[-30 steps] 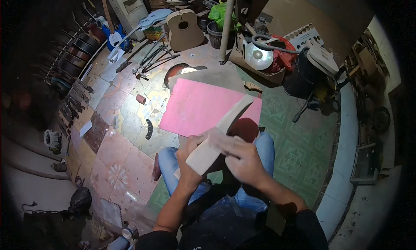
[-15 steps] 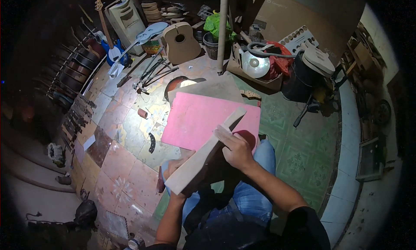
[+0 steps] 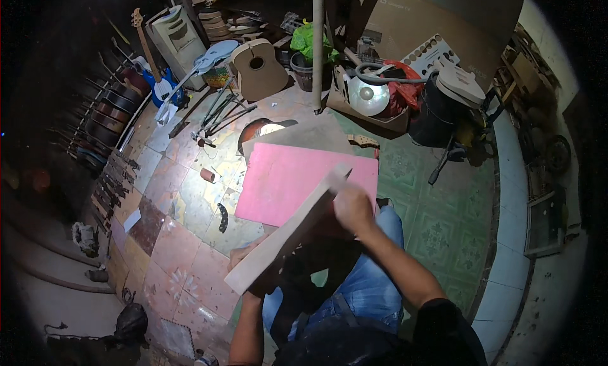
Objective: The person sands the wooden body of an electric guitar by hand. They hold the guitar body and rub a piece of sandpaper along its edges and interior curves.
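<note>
A pale wooden guitar body (image 3: 278, 242) stands tilted over my lap, its long curved edge turned up and its face in dark shadow. My left hand (image 3: 246, 253) grips it near its lower left end, fingers partly hidden behind the wood. At the upper right end, my right hand (image 3: 353, 209) is closed and pressed close against the edge, blurred by motion. Something greyish shows at its fingertips, too smeared to name. Beyond the wood, a pink board (image 3: 297, 179) lies on a grey board (image 3: 310, 136) on the floor.
A sunburst guitar body (image 3: 248, 135) lies partly under the grey board. Nearby are a black curved piece (image 3: 222, 218) and a reddish-brown cylinder (image 3: 207, 175). An acoustic guitar body (image 3: 259, 74), a pole (image 3: 317, 62) and a black bucket (image 3: 425, 112) stand farther back. Guitars (image 3: 107, 115) line the left.
The guitar body has shifted left and slightly down with my left hand. My right hand has curled and moved toward the wood's upper end; its fingers lay along the edge before.
</note>
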`<state>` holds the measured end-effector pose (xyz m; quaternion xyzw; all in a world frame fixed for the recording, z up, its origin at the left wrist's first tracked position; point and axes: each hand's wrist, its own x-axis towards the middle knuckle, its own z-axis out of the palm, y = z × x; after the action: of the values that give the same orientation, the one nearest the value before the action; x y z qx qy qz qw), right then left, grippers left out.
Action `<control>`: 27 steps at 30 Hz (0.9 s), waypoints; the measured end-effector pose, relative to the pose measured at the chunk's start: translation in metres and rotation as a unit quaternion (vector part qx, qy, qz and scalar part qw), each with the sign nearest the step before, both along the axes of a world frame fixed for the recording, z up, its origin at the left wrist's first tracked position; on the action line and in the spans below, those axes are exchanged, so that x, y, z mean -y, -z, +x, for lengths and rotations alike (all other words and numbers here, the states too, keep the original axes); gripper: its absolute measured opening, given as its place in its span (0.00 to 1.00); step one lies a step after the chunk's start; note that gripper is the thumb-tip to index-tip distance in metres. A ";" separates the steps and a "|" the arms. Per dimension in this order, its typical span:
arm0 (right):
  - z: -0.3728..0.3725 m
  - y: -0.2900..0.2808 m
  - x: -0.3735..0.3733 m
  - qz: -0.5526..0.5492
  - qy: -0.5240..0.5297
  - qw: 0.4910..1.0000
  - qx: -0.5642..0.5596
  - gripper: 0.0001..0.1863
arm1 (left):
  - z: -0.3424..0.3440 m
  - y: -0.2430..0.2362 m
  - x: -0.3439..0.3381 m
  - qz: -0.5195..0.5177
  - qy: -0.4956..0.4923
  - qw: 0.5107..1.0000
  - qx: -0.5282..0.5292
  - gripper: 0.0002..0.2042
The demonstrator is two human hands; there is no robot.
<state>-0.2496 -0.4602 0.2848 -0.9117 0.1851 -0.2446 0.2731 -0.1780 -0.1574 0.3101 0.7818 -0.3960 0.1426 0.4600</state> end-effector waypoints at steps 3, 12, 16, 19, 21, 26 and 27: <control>-0.001 -0.023 -0.019 -0.002 -0.062 0.997 0.050 0.25 | 0.003 0.037 -0.030 0.007 -0.026 0.984 -0.175 0.25; 0.005 -0.012 0.014 0.072 0.012 0.996 -0.046 0.24 | 0.006 -0.015 -0.006 0.038 -0.014 0.994 0.097 0.22; 0.004 -0.011 0.004 0.080 0.044 0.996 -0.015 0.24 | 0.022 0.031 -0.013 -0.063 -0.001 0.992 -0.109 0.22; 0.006 -0.021 -0.024 0.026 -0.047 0.997 0.060 0.24 | 0.021 0.001 -0.022 -0.006 0.002 1.000 0.013 0.20; 0.022 0.003 0.017 0.102 0.025 0.989 0.103 0.20 | 0.020 0.002 -0.022 -0.014 0.000 0.999 -0.033 0.21; 0.004 0.090 0.104 0.254 -0.018 0.953 -0.164 0.23 | 0.033 0.015 -0.042 -0.052 -0.006 0.999 0.007 0.26; 0.004 0.081 0.102 0.394 -0.028 0.891 -0.225 0.28 | 0.039 0.022 -0.050 -0.039 -0.021 0.998 0.035 0.30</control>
<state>-0.2460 -0.5620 0.2043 -0.7649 0.2971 0.0678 0.5675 -0.1387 -0.1077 0.2882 0.7661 -0.3898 0.1944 0.4726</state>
